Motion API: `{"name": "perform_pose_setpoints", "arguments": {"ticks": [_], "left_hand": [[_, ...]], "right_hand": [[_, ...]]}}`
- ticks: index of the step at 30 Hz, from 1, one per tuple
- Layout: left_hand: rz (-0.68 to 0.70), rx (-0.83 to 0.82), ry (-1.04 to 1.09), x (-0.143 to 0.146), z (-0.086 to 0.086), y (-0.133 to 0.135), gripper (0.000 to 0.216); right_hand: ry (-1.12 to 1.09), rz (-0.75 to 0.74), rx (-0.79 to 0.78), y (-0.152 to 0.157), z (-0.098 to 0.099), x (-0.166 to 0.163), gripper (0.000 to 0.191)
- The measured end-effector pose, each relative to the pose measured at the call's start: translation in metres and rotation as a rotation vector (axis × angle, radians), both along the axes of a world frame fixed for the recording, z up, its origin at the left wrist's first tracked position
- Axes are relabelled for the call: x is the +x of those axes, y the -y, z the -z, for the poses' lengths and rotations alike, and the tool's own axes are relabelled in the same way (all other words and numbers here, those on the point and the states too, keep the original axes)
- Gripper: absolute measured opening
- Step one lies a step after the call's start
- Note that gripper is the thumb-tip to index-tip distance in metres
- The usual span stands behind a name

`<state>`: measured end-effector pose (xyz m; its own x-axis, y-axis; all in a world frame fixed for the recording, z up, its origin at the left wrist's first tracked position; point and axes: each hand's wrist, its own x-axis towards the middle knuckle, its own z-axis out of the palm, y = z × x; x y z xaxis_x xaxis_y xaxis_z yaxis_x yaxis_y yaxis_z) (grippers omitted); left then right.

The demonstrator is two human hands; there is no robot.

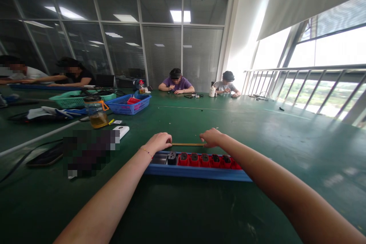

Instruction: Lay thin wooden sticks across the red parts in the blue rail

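Note:
A thin yellow strip (pixel 188 144) runs level between my two hands, just beyond a long blue tray (pixel 197 173). My left hand (pixel 160 142) is closed with its fingertips at the strip's left end. At the right end, the closed fingers of my right hand (pixel 212 138) pinch it. Several red blocks with dark tops (pixel 204 159) stand in a row in the tray. One black socket-like block (pixel 172 158) sits left of them, beside a bare grey stretch of the tray. My right forearm hides the row's right end.
On the left are a jar (pixel 96 112) with amber liquid, a blue basket (pixel 128 103), a green basket (pixel 68 100), a dark phone (pixel 45 155) and a white device (pixel 122 132). Other people sit at the far side and left of the green table (pixel 286 133). Railings line the right.

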<state>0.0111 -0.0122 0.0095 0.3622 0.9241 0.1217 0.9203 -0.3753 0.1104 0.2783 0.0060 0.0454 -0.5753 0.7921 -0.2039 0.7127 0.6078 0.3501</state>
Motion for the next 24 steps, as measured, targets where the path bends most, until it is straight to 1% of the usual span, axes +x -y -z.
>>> {"name": "perform_pose_setpoints", "arguments": {"ticks": [4, 6, 9, 15, 18, 21, 23, 24], "left_hand": [[0.008, -0.006, -0.012, 0.003, 0.000, -0.001, 0.012], [0.012, -0.012, -0.022, 0.005, -0.001, -0.002, 0.011], [0.022, -0.019, -0.038, 0.006, -0.002, -0.002, 0.012], [0.038, -0.038, -0.052, 0.007, -0.003, -0.001, 0.015], [0.019, -0.054, -0.040, 0.007, -0.002, 0.000, 0.014], [-0.006, -0.049, -0.015, 0.006, -0.002, 0.001, 0.010], [-0.002, -0.028, 0.072, 0.006, -0.007, 0.003, 0.008], [0.016, -0.007, 0.150, 0.007, -0.011, 0.004, 0.008]], "right_hand": [[0.049, 0.086, -0.076, -0.005, -0.003, 0.032, 0.043], [0.054, 0.115, -0.103, -0.007, 0.000, 0.043, 0.039], [0.032, 0.127, -0.121, -0.010, 0.005, 0.050, 0.034], [-0.066, 0.115, -0.113, -0.005, 0.011, 0.053, 0.033], [-0.149, 0.103, -0.077, 0.002, 0.006, 0.060, 0.028], [-0.248, 0.092, -0.033, 0.009, -0.006, 0.071, 0.026], [-0.322, 0.096, 0.000, 0.015, -0.016, 0.080, 0.029], [-0.354, 0.103, 0.020, 0.019, -0.020, 0.085, 0.031]]}}
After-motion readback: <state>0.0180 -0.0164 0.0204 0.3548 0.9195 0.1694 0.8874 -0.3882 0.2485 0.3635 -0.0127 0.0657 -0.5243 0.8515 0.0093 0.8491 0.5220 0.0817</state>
